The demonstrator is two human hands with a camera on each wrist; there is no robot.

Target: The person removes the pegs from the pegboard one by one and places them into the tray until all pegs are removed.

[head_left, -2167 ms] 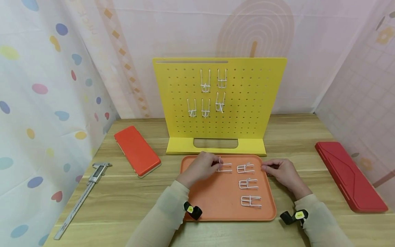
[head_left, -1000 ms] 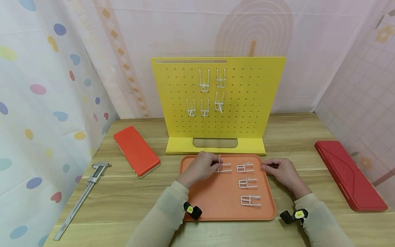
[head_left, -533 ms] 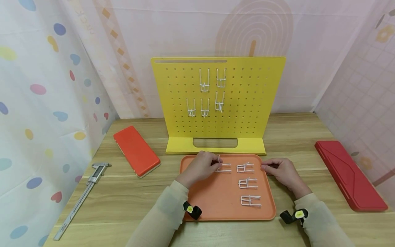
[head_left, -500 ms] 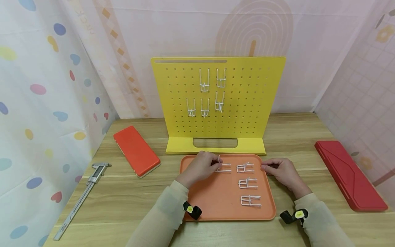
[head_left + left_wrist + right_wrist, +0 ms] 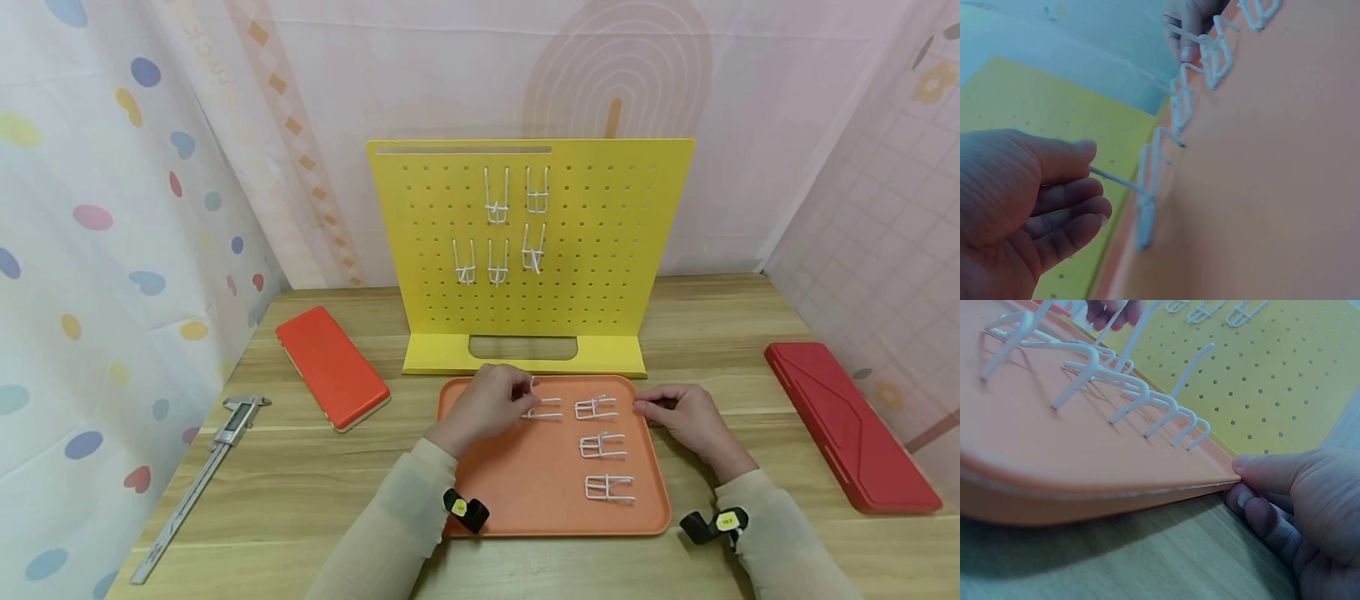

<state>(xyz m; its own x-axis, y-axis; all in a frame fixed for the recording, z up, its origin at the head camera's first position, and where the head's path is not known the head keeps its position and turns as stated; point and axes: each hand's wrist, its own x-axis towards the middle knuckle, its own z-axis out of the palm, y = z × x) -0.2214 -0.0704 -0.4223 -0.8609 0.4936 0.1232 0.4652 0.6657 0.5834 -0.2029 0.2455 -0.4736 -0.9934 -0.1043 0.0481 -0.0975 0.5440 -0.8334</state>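
Note:
My left hand [image 5: 487,404] is over the back of the orange tray [image 5: 525,492], its thumb and fingers at the upright prong of a white wire pegboard hook [image 5: 1145,219]. In the left wrist view the prong's end disappears behind the thumb, and the hook's base is at the tray surface. My right hand [image 5: 686,417] pinches the tray's back right rim, thumb on top and fingers beneath, as the right wrist view shows. Three more white hooks lie in a column at the tray's right side, the front one [image 5: 609,488] nearest me.
Behind the tray stands a yellow pegboard [image 5: 600,275] with several white hooks hung on it. To the left lie an orange-red case [image 5: 333,367] and a caliper [image 5: 202,483]. A red case [image 5: 851,425] is at the right, near the patterned curtain.
My left hand has risen very slightly at the hook's prong. The right hand stays on the tray rim, and the hooks keep their places.

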